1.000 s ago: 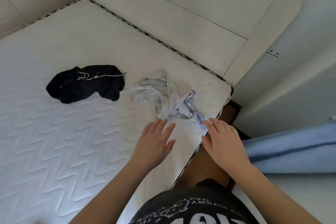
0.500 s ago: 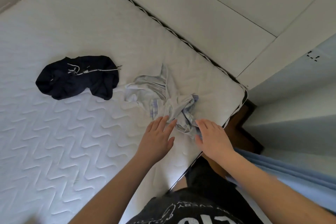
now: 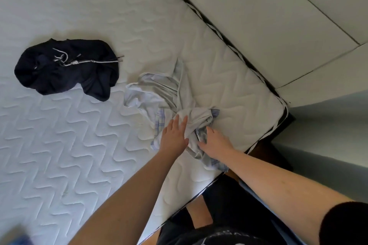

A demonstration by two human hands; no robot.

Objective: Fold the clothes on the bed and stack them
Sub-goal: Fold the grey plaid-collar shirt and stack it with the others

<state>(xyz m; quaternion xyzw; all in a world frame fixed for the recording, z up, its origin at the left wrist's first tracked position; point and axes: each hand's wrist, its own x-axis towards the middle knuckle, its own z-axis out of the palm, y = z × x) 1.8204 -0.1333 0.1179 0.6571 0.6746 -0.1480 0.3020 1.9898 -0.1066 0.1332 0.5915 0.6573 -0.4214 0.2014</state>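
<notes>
A crumpled white garment with pale blue checks [image 3: 159, 93] lies near the bed's right corner. My left hand [image 3: 174, 135] rests flat on its near part with straight fingers. My right hand [image 3: 214, 141] lies on the bunched cloth just to the right; its fingertips sink into the folds, and I cannot see whether they grip. A crumpled dark navy garment with a white drawstring [image 3: 65, 67] lies apart to the left on the white quilted mattress [image 3: 59, 155].
The mattress edge [image 3: 209, 185] runs diagonally just in front of my body. A white padded headboard [image 3: 258, 25] borders the bed on the far right. A pale wall [image 3: 328, 125] stands to the right. Bare mattress stretches to the left and front.
Both hands have moved forward onto the white checked garment, which was beyond my fingertips before. The view has shifted closer to the bed corner.
</notes>
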